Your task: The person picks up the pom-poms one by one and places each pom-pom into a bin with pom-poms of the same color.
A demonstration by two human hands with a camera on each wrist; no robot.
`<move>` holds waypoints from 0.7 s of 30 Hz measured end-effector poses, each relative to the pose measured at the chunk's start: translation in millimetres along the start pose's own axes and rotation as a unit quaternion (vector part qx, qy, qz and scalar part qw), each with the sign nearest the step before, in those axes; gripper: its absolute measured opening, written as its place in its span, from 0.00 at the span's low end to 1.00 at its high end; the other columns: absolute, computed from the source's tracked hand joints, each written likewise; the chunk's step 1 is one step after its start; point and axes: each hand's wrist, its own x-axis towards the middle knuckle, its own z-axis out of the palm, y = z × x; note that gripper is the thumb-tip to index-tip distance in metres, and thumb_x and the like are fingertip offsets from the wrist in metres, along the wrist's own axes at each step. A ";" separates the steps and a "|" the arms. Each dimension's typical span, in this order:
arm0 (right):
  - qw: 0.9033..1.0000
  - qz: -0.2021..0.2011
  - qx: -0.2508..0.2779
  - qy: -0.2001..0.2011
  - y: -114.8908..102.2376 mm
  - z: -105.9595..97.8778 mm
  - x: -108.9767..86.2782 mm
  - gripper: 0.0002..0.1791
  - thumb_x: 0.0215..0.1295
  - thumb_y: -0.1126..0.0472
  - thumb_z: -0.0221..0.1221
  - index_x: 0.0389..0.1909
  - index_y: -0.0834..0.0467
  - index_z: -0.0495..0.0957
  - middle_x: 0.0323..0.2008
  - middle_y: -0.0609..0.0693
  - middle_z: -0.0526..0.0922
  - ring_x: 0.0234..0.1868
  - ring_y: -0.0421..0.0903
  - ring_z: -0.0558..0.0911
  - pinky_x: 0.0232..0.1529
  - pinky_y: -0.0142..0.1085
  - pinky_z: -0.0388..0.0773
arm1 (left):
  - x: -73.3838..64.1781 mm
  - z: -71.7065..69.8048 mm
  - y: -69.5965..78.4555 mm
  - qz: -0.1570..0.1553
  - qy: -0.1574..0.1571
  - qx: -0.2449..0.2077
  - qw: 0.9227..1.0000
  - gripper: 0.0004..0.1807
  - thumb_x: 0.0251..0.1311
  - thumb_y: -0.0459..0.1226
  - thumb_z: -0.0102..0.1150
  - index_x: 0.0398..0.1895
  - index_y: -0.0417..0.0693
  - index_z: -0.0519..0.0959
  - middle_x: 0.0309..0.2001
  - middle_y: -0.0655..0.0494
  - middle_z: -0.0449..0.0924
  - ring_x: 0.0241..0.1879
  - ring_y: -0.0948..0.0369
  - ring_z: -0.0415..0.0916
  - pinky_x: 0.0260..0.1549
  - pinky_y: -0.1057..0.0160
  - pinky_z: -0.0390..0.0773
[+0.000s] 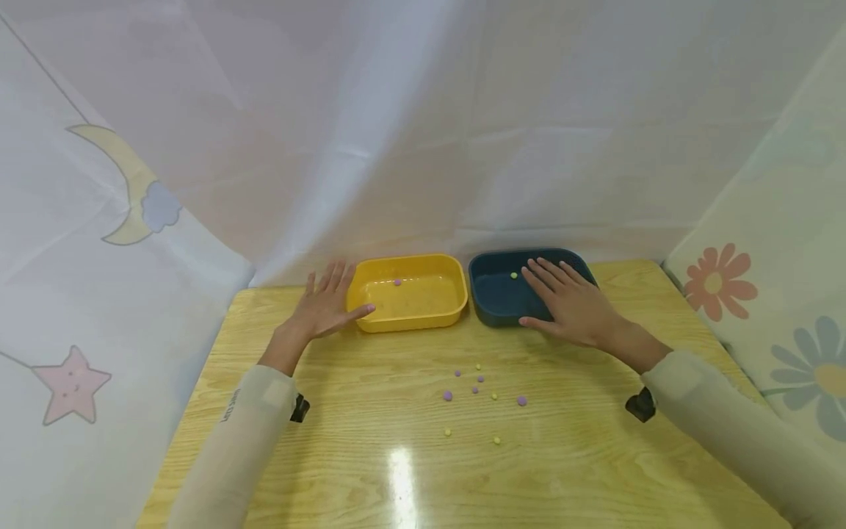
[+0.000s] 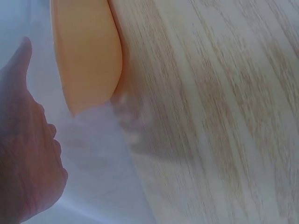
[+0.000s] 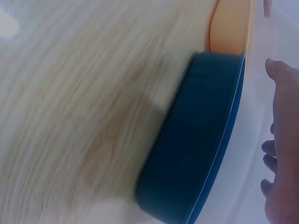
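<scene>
My left hand (image 1: 324, 303), fingers spread and straight, hovers at the left end of a yellow tray (image 1: 413, 323), its thumb over the near rim. A small purple ball (image 1: 397, 282) lies in that tray. Over the right part of a dark blue tray (image 1: 505, 319) is my right hand (image 1: 573, 305), its fingers extended and nothing held. One yellow-green ball (image 1: 513, 275) lies inside the blue tray. In the wrist views, the left hand (image 2: 30, 154) and the right hand (image 3: 287, 135) appear beside the trays' outer walls.
Several small purple balls (image 1: 448, 395) and yellow balls (image 1: 497, 440) lie scattered on the wooden table (image 1: 370, 411) in front of the trays. A pale curtain (image 1: 410, 147) hangs close behind the trays, with printed side panels at left and right.
</scene>
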 end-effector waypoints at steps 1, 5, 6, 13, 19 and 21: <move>1.000 -0.010 0.000 0.007 -2.8 -0.2 0.1 0.54 0.71 0.30 0.60 0.82 0.63 0.58 0.81 0.65 0.60 0.81 0.64 0.60 0.80 0.61 0.53 | 0.3 0.5 1.1 0.002 0.001 -0.001 1.000 0.58 0.73 0.71 0.42 0.88 0.44 0.35 0.87 0.41 0.30 0.85 0.42 0.29 0.78 0.30 0.33; 0.998 -0.051 -0.001 0.036 -13.8 -0.6 0.8 0.51 0.70 0.33 0.63 0.80 0.65 0.62 0.78 0.65 0.67 0.77 0.64 0.67 0.75 0.61 0.64 | 1.1 3.0 4.7 0.012 0.004 -0.013 1.000 0.58 0.73 0.70 0.45 0.88 0.43 0.36 0.87 0.40 0.31 0.85 0.42 0.30 0.79 0.30 0.33; 0.997 -0.060 -0.001 0.041 -16.6 -0.9 1.1 0.51 0.70 0.33 0.63 0.80 0.65 0.63 0.77 0.65 0.68 0.76 0.64 0.69 0.74 0.61 0.66 | 1.4 3.7 5.4 0.015 0.004 -0.016 1.000 0.58 0.72 0.70 0.45 0.87 0.43 0.36 0.87 0.40 0.31 0.85 0.42 0.30 0.79 0.30 0.34; 0.994 -0.097 0.016 0.055 -37.6 -0.1 1.7 0.46 0.73 0.33 0.59 0.78 0.62 0.68 0.72 0.63 0.75 0.72 0.62 0.74 0.70 0.60 0.72 | 3.8 8.7 9.1 0.027 0.000 -0.028 0.999 0.61 0.69 0.75 0.40 0.87 0.43 0.37 0.86 0.38 0.31 0.85 0.41 0.30 0.79 0.31 0.34; 0.990 -0.115 0.040 0.064 -52.5 7.5 2.0 0.43 0.74 0.34 0.59 0.76 0.62 0.70 0.67 0.61 0.79 0.66 0.61 0.78 0.66 0.58 0.76 | 5.5 12.3 12.0 0.025 -0.007 -0.031 0.999 0.61 0.70 0.74 0.42 0.87 0.43 0.36 0.86 0.38 0.31 0.85 0.41 0.32 0.79 0.31 0.33; 0.988 -0.124 0.052 0.072 -56.8 9.4 2.3 0.42 0.74 0.36 0.61 0.76 0.62 0.71 0.65 0.60 0.81 0.64 0.60 0.80 0.64 0.57 0.77 | 5.7 12.7 12.9 0.025 -0.008 -0.035 0.999 0.60 0.70 0.73 0.44 0.87 0.43 0.36 0.86 0.38 0.31 0.85 0.41 0.32 0.79 0.31 0.32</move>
